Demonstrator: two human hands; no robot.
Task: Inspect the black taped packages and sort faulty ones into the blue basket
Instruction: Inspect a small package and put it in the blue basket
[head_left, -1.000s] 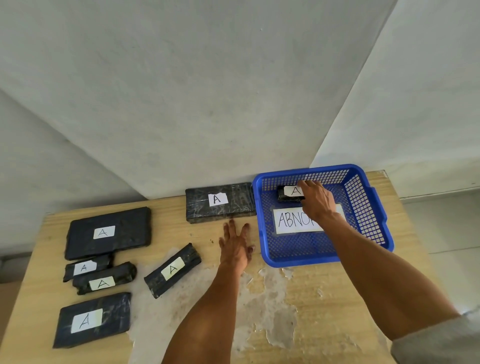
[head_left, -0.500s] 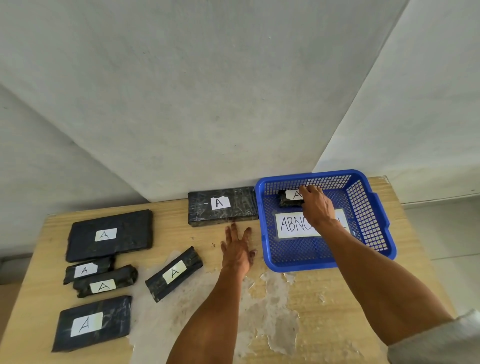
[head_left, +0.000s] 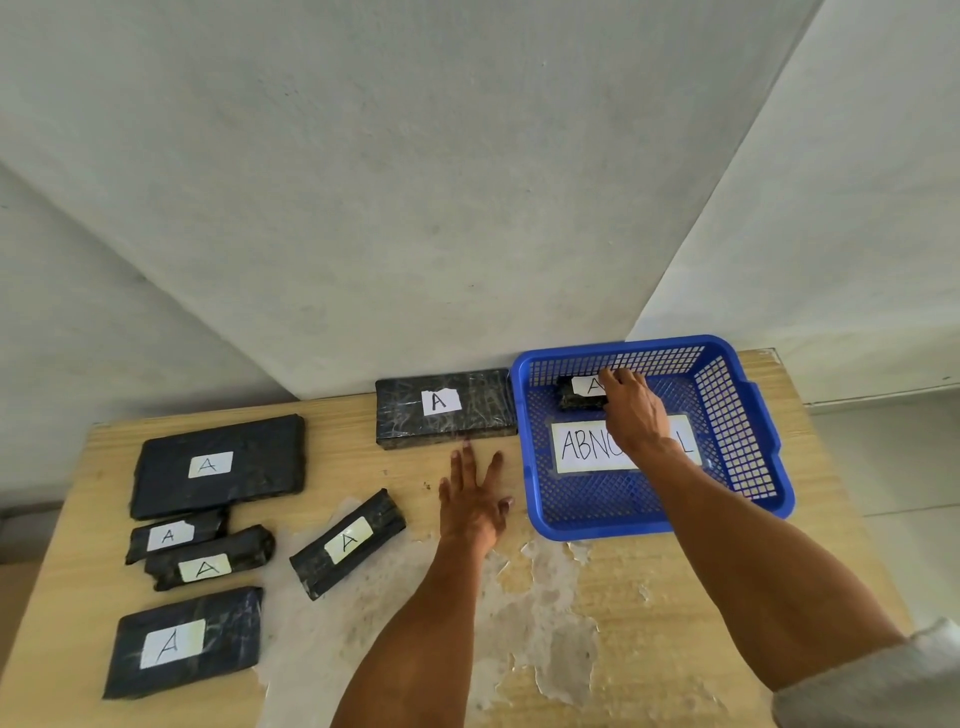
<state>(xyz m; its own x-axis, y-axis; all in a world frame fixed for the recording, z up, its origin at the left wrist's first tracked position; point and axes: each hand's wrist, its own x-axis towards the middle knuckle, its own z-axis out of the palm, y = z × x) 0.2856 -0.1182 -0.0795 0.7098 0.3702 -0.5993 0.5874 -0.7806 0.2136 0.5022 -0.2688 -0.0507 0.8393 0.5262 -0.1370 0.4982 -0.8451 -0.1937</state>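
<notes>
Flatly, the left hand (head_left: 475, 501) rests palm-down on the table (head_left: 358, 447), fingers spread, arm stretched forward. Further right, the right hand (head_left: 631, 410) reaches into the blue basket (head_left: 597, 530), fingers curled around a small black package (head_left: 577, 399) by the far wall.

small package (head_left: 576, 400) in basket (head_left: 597, 530), long package (head_left: 483, 410) just left, both on table (head_left: 72, 571)
</notes>
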